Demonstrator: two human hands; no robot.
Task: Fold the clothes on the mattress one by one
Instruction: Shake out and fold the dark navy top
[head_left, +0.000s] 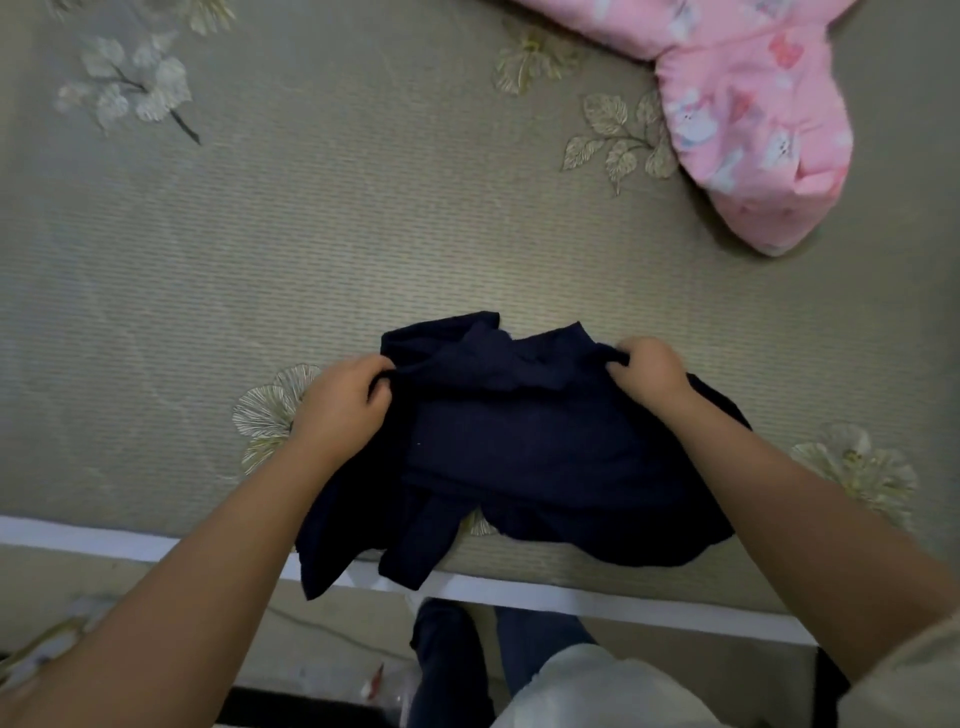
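Now gripping the dark navy garment (519, 447) at the mattress (311, 249) near edge, left hand (340, 402) and right hand (649, 371) fingers clamped on its top corners, spreading before folding, flattening needed next

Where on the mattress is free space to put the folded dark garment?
Free: the wide mattress stretch beyond the dark garment, left of the pink clothing. Crowded: the near edge, where left hand and right hand grip the garment.
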